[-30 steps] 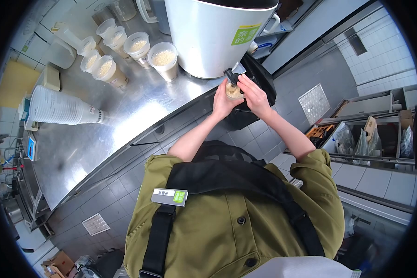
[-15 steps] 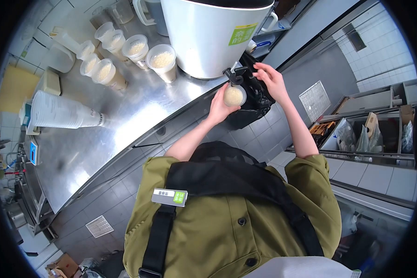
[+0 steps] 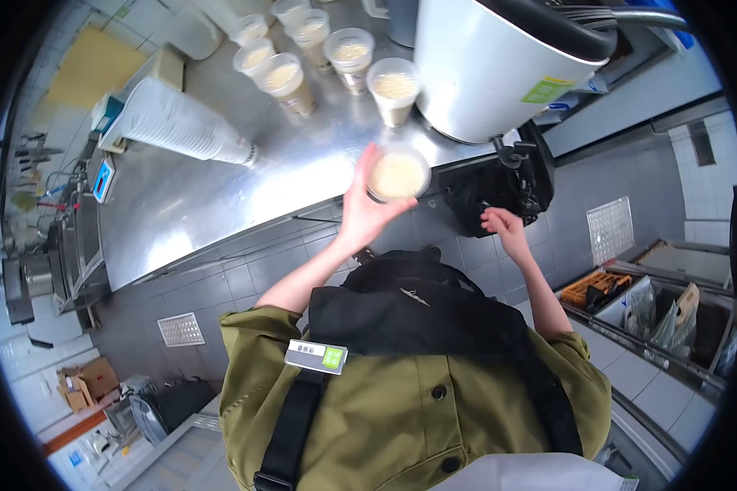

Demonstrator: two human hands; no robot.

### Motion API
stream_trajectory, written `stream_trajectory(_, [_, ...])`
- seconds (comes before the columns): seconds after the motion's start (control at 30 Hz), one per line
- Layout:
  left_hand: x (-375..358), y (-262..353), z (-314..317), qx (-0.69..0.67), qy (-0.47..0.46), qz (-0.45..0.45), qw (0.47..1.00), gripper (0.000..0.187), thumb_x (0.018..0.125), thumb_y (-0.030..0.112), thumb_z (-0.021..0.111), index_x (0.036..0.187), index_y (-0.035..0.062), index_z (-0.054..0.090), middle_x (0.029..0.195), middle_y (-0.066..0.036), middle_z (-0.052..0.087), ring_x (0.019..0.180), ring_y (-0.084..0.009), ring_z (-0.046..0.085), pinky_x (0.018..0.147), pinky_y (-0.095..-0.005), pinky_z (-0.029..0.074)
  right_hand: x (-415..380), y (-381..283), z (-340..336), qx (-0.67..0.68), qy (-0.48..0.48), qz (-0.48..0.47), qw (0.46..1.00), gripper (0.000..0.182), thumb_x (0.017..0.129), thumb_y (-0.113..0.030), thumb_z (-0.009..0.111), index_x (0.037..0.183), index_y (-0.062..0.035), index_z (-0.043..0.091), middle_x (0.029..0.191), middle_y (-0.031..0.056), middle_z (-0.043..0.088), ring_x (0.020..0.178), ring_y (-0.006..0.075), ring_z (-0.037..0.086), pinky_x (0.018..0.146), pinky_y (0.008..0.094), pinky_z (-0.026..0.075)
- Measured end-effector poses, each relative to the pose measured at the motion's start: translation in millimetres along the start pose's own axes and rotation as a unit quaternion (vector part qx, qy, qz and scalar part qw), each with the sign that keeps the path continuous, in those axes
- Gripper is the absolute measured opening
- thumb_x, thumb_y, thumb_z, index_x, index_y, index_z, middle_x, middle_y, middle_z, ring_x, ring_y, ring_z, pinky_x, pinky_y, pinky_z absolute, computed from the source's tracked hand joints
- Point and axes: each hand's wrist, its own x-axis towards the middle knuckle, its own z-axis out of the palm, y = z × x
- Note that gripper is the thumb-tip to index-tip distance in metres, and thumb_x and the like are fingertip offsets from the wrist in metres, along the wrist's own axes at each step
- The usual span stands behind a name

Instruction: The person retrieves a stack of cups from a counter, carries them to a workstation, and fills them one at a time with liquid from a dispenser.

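My left hand point(image 3: 360, 214) is wrapped round a clear plastic cup point(image 3: 399, 175) with a pale, frothy-looking drink in it, held just off the counter's front edge. The cup is upright and slightly blurred. My right hand point(image 3: 505, 227), fingers curled in and nothing visible in them, hangs below the black tap point(image 3: 512, 152) of a large white drink dispenser point(image 3: 483, 74). A black bag point(image 3: 479, 200) lies open under that tap, beside my right hand. Several filled cups point(image 3: 394, 92) stand on the steel counter point(image 3: 180, 217) left of the dispenser.
A tall stack of nested cups point(image 3: 176, 123) lies on the counter's left part, near a small device with a blue screen point(image 3: 102, 178). At the right are drawers with an orange crate point(image 3: 595, 288). A floor drain grate point(image 3: 181, 330) lies below the counter.
My left hand has carried the cup away from under the tap, leftward towards the counter edge. My right hand has dropped from beside the tap, its fingers now curled. The view has shifted.
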Motion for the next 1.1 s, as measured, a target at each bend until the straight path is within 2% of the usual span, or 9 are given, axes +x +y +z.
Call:
stream_trajectory(0.23, [63,-29,-52,0.029,0.176,0.052,0.983,0.109,0.063,0.011,0.081,0.142,0.0020,0.006,0.130,-0.020,0.041,0.118,-0.0262,0.045,0.099,-0.0351,0.038,19,-55,87,-0.060,-0.152,-0.051,0.985,0.023,0.090,-0.009,0.055,0.109,0.0034,0.057,0.097,0.0103,0.065,0.086,0.0129,0.062,0.077,0.0264,0.049])
stream_trajectory(0.47, [109,-59,-68,0.023,0.222,0.104,0.969,0.113,0.062,0.020,0.081,0.143,0.0028,0.005,0.135,-0.024,0.035,0.122,-0.0313,0.041,0.102,-0.0380,0.034,78,-218,184,-0.129,-0.201,-0.381,0.893,0.029,0.082,-0.013,0.063,0.108,-0.0006,0.058,0.095,0.0125,0.063,0.085,0.0242,0.064,0.074,0.0329,0.049])
stream_trajectory(0.53, [111,-70,-69,0.029,0.219,0.188,0.957,0.107,0.067,0.025,0.077,0.143,0.0012,0.005,0.138,-0.024,0.030,0.127,-0.0313,0.034,0.106,-0.0376,0.028,92,-265,219,-0.176,-0.161,-0.460,0.855,0.032,0.080,-0.009,0.064,0.110,0.0010,0.059,0.098,0.0145,0.062,0.091,0.0245,0.062,0.080,0.0337,0.048])
stream_trajectory(0.6, [114,-115,-69,-0.226,0.190,0.088,0.951,0.098,0.072,0.028,0.075,0.140,-0.0002,0.010,0.140,-0.022,0.021,0.133,-0.0319,0.021,0.109,-0.0401,0.017,108,-307,257,-0.125,-0.158,-0.531,0.823,0.044,0.079,-0.016,0.067,0.118,-0.0013,0.054,0.112,0.0167,0.057,0.101,0.0264,0.058,0.085,0.0359,0.047])
stream_trajectory(0.67, [62,-69,-72,0.037,0.329,0.101,0.938,0.099,0.068,0.025,0.078,0.138,-0.0003,0.013,0.139,-0.022,0.021,0.132,-0.0337,0.020,0.108,-0.0426,0.017,122,-344,293,-0.123,-0.177,-0.502,0.838,0.075,0.072,-0.028,0.074,0.134,-0.0065,0.039,0.133,0.0208,0.040,0.119,0.0318,0.046,0.096,0.0402,0.040])
stream_trajectory(0.73, [32,-69,-112,0.111,0.440,0.144,0.879,0.105,0.064,0.023,0.080,0.138,-0.0008,0.011,0.139,-0.021,0.020,0.132,-0.0350,0.019,0.108,-0.0445,0.018,134,-372,329,-0.193,-0.170,-0.471,0.844,0.108,0.062,-0.035,0.080,0.144,-0.0120,0.013,0.143,0.0234,0.022,0.130,0.0361,0.031,0.105,0.0429,0.031])
stream_trajectory(0.83, [38,-41,-188,0.067,0.546,0.129,0.825,0.109,0.064,0.020,0.079,0.141,-0.0006,0.004,0.144,-0.022,0.012,0.134,-0.0332,0.018,0.108,-0.0431,0.019,163,-374,379,-0.181,-0.209,-0.439,0.855,0.124,0.057,-0.037,0.082,0.145,-0.0138,-0.002,0.145,0.0247,0.017,0.134,0.0382,0.022,0.109,0.0438,0.024])
stream_trajectory(0.93, [63,-42,-231,0.091,0.502,0.130,0.850,0.118,0.059,0.025,0.083,0.141,-0.0012,0.002,0.143,-0.025,0.014,0.133,-0.0350,0.021,0.107,-0.0431,0.022,177,-371,403,-0.089,-0.246,-0.458,0.850,0.124,0.057,-0.034,0.082,0.144,-0.0110,-0.004,0.143,0.0243,0.021,0.132,0.0375,0.027,0.108,0.0435,0.027])
stream_trajectory(1.1, [70,-53,-239,0.162,0.470,0.074,0.865,0.119,0.057,0.026,0.083,0.141,-0.0015,0.003,0.142,-0.026,0.021,0.130,-0.0371,0.029,0.105,-0.0431,0.028,182,-381,411,-0.101,-0.184,-0.498,0.841,0.110,0.056,-0.032,0.083,0.139,-0.0054,0.015,0.130,0.0235,0.039,0.121,0.0359,0.043,0.102,0.0426,0.036])
